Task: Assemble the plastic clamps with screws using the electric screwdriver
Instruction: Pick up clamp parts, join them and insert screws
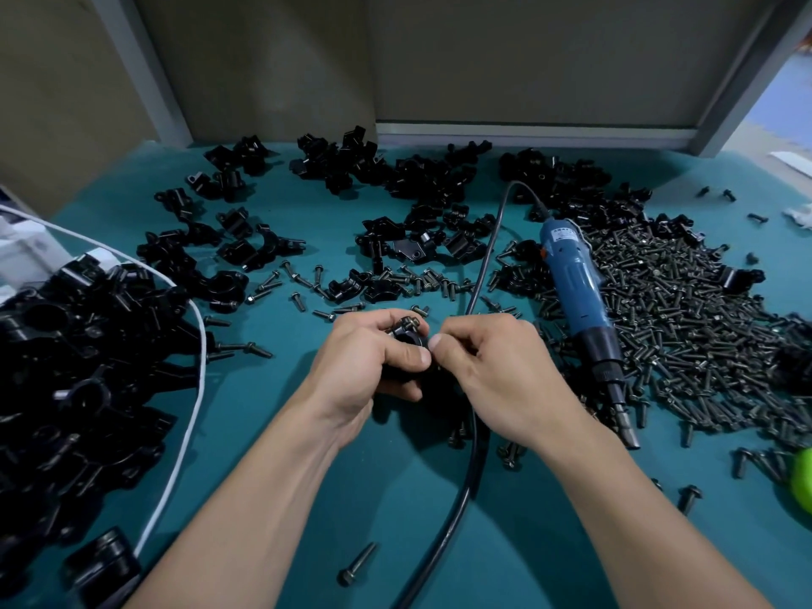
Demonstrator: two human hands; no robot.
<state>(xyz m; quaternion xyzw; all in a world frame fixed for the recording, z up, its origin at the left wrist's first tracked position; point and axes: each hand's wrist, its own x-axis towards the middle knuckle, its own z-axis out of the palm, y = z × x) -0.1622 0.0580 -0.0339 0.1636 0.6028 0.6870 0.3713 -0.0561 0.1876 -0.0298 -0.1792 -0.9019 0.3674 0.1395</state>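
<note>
Pinching at the right edge of the clamp (406,335), the fingers (439,343) of the right hand (487,367) are drawn in narrow, thumb against forefinger. They may be seating a screw, but the fingertips hide what lies between them. The left hand (373,353) wraps the clamp from the other side, its thumb pressed across the front and the other fingers curled behind. A screw head (409,320) shows at the clamp's top.

To do this step well, I judge that the two halves should be held flush so the holes line up. Each screw should be started straight by hand before the driver takes over, since a tilted start could cross-thread the plastic.

The electric screwdriver (580,301) lies at 3 o'clock from the hands, bit toward the person, ungripped, on the edge of the screw heap (685,318). Its black cord (468,476) runs under the right wrist toward 6 o'clock and could drag on the work. Loose clamp halves (395,178) lie scattered at 12 o'clock. A dense pile of clamps (79,367) sits at 9 o'clock, bordered by a white cable (193,389), on the teal tabletop (351,512).
</note>
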